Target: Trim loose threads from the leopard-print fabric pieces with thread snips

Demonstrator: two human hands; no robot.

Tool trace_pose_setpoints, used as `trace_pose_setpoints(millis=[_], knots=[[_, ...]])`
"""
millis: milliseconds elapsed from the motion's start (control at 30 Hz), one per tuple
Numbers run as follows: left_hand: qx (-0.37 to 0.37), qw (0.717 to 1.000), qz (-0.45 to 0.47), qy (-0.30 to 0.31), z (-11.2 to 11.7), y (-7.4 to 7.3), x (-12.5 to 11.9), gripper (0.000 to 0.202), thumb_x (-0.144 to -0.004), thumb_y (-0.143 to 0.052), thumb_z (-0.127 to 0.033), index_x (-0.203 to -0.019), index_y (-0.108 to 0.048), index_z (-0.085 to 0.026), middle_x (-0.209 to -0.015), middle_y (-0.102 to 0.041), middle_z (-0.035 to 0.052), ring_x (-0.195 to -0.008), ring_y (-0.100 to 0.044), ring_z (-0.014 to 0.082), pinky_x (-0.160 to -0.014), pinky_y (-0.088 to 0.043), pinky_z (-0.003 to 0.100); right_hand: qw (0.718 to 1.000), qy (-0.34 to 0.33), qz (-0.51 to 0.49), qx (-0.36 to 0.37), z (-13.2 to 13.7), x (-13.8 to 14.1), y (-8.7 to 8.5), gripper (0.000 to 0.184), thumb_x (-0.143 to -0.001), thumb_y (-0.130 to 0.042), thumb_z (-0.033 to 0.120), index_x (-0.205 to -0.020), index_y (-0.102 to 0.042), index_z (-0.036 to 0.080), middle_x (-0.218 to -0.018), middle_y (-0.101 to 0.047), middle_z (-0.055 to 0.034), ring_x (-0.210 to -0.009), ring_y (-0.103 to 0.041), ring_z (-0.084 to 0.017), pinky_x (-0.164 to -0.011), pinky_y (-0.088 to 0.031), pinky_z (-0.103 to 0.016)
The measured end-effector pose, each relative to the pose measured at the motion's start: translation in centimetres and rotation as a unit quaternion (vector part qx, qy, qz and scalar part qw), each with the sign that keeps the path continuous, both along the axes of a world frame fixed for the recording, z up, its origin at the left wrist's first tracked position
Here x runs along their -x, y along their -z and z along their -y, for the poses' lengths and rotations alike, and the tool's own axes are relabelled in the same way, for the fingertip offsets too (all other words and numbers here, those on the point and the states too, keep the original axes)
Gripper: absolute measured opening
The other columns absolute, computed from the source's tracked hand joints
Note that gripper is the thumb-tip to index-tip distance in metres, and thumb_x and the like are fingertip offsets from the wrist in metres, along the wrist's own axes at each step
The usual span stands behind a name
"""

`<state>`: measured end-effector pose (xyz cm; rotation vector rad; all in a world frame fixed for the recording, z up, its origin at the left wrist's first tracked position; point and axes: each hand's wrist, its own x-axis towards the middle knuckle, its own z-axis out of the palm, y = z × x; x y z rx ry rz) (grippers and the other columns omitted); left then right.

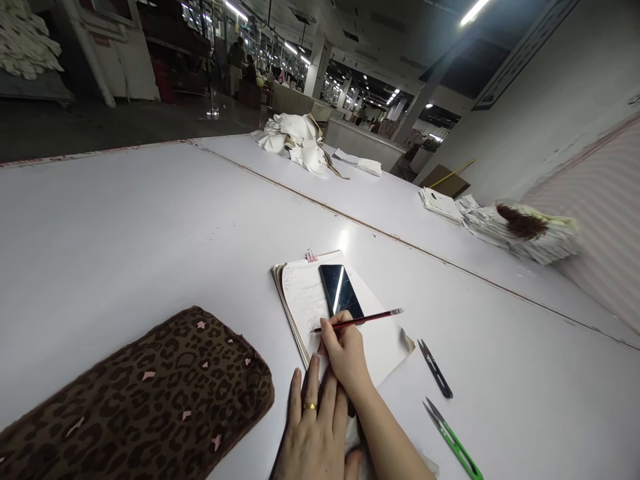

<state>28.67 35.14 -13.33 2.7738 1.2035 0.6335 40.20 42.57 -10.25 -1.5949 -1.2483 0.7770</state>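
Two hands work at the tabletop's near edge: the right hand (345, 350) pinches a slim red pencil (357, 321), its long axis slanting toward the far right, tip on the notepad (385, 340). The left hand (314, 427) lies flat, open, beside it. A glossy black phone (340, 291) rests on the paper; fuzzy leopard-print fabric (150, 400) lies left.

white table (125, 220) bearing notepad (385, 343), leopard fabric (150, 400), two snips (436, 369).
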Motion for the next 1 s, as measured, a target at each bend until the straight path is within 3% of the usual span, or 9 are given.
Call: trace_pose_setpoints(millis=[533,733,1000], knots=[[0.012,1.0,-0.001,0.012,0.05,0.35,0.1,0.069,-0.071,-0.056,-0.038,-0.135,-0.043,-0.016,-0.148,-0.035,0.0099,-0.139,-0.018,0.0386,-0.108,-0.023,0.056,1.0,-0.009,-0.002,-0.012,0.01,-0.09,0.22,0.024,-0.091,-0.052,0.04,-0.075,-0.043,0.024,-0.05,-0.049,0.0073,-0.041,-0.048,-0.013,-0.043,-0.036,-0.025],[0.018,1.0,-0.004,0.014,0.05,-0.06,0.19,0.069,-0.072,-0.054,-0.038,-0.136,-0.042,-0.017,-0.148,-0.034,0.0098,-0.139,-0.018,0.0381,-0.107,-0.023,0.056,0.999,0.043,0.008,-0.025,0.39,-0.04,-0.03,0.026,-0.092,-0.05,0.042,-0.074,-0.043,0.024,-0.049,-0.051,0.0065,-0.045,-0.052,-0.015,-0.05,-0.041,-0.027],[0.017,1.0,-0.005,0.013,0.01,0.01,0.26,0.067,-0.072,-0.054,-0.036,-0.135,-0.043,-0.016,-0.149,-0.033,0.0099,-0.139,-0.016,0.0378,-0.107,-0.024,0.056,1.0,0.019,0.006,-0.011,0.07,-0.15,0.32,0.025,-0.092,-0.051,0.04,-0.075,-0.043,0.024,-0.05,-0.048,0.0073,-0.044,-0.048,-0.014,-0.047,-0.038,-0.026]])
